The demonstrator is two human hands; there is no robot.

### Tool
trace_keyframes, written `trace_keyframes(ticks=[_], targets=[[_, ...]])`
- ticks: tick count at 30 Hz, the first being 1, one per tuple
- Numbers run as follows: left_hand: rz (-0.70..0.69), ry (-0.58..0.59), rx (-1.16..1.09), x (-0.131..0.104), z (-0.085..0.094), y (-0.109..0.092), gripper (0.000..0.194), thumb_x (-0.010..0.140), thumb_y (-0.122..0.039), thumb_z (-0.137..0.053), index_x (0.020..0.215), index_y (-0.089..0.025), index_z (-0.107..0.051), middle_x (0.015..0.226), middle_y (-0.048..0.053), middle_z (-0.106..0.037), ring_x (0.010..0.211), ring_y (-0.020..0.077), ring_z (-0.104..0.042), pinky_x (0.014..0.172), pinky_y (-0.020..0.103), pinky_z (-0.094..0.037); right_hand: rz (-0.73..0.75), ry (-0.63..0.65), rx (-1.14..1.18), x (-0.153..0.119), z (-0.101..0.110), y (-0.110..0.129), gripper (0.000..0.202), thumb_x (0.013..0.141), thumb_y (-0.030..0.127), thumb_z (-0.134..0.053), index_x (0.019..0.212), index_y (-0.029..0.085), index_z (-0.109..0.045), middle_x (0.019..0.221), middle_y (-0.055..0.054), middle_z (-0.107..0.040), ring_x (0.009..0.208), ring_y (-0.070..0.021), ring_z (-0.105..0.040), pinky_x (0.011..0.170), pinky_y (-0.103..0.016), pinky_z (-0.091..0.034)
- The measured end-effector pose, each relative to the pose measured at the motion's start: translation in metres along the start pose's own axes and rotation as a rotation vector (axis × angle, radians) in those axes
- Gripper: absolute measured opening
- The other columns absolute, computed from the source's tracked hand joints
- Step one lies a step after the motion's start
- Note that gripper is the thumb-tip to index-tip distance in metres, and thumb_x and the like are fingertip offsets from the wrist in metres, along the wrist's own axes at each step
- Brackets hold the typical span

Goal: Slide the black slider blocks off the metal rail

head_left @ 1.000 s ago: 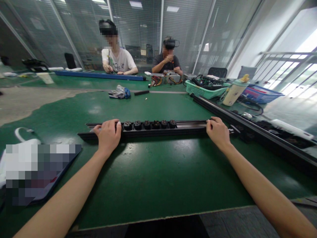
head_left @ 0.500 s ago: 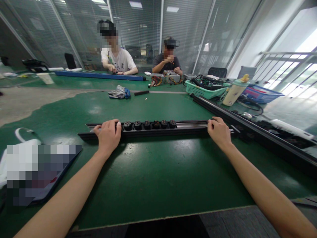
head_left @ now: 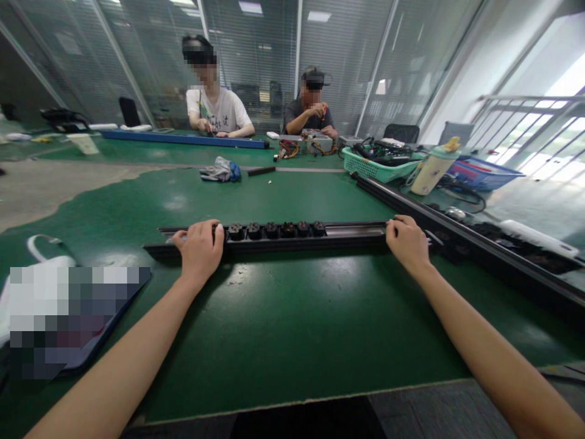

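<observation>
From afar I see the black rail at centre; my left hand clasps it toward nine o'clock, my right hand curls at three, whether pinching I cannot tell; six sockets seem seated already, the stretch beside them is unfilled

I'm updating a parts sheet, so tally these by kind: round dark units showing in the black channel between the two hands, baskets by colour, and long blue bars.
Round dark units: 6
Green basket: 1
Blue basket: 1
Long blue bar: 1
Total: 9, though the left hand may hide more.
</observation>
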State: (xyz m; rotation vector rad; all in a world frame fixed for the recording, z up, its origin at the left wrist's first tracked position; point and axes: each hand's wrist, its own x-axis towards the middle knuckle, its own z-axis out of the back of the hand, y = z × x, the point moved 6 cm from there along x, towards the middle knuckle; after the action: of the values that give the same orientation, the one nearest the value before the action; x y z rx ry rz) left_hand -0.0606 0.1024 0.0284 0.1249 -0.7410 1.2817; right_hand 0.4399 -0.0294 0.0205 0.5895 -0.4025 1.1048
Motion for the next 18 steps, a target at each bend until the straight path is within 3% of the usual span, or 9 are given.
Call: trace_keyframes(ticks=[18], targets=[[0.003, 0.01, -0.003, 0.0, 0.001, 0.0, 0.045, 0.107, -0.043, -0.032, 0.123, -0.021, -0.068, 0.132, 0.018, -0.075, 0.129, 0.0355, -0.063, 0.112, 0.056, -0.031, -0.045, 0.021, -0.062, 0.007, -0.003, -0.023, 0.05, 0.102, 0.034, -0.041, 0.107, 0.009, -0.085, 0.14, -0.022, -0.071, 0.11, -0.0373, -0.074, 0.095, -0.051, -0.06]])
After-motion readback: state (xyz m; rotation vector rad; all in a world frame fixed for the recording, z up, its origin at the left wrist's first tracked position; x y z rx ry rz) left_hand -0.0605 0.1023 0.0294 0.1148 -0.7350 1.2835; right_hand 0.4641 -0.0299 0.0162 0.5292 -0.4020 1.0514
